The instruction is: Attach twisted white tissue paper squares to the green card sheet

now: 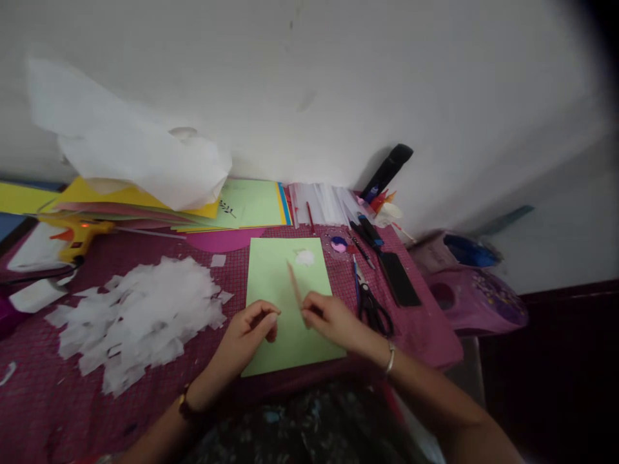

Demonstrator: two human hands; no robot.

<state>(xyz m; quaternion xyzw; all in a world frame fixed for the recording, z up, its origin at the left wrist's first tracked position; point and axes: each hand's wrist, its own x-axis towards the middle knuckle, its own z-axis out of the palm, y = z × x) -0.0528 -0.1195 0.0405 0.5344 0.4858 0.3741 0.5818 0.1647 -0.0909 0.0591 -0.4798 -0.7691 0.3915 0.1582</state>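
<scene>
A pale green sheet of paper (290, 348) lies in front of me, with a small white patch (304, 257) near its top. My right hand (329, 316) is closed on a slim, light-coloured pencil (294, 282), blurred by motion, which points up and left over the sheet. Over the sheet's left edge, my left hand (254, 327) has its fingers curled and thumb near the forefinger; whether it pinches anything is hidden. Left of it spreads a heap of white tissue squares (149, 316), with one loose square (218, 260) lying apart.
A yellow glue gun (80, 237) stands at far left. Coloured paper and crumpled white sheets (149, 161) lie behind the heap. On the right are black-handled scissors (373, 310), a dark phone (399, 278), a utility knife (370, 229) and a pink bag (476, 299) beyond the table edge.
</scene>
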